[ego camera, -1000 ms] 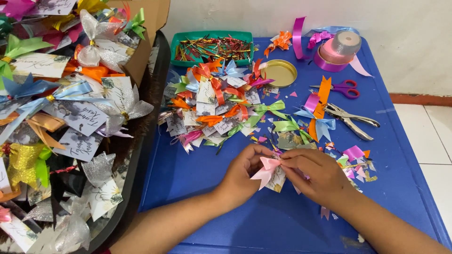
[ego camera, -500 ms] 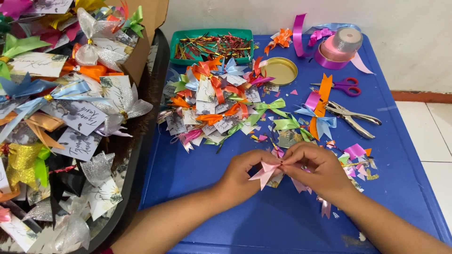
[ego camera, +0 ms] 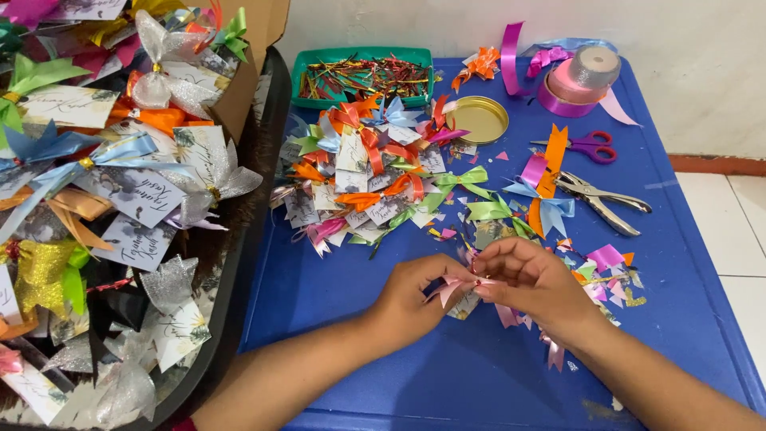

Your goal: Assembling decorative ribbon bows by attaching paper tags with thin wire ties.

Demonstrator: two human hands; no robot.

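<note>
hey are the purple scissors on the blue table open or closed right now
Closed. The purple-handled scissors lie flat on the blue table, handle loops side by side and blades together.

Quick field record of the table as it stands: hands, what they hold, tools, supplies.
left hand: pinches small pink ribbon bow
right hand: pinches the same bow at its centre
tools: purple-handled scissors, silver metal hole punch
supplies: pink ribbon roll, green tray of twist ties, round gold tin lid
surface: blue plastic table
</note>
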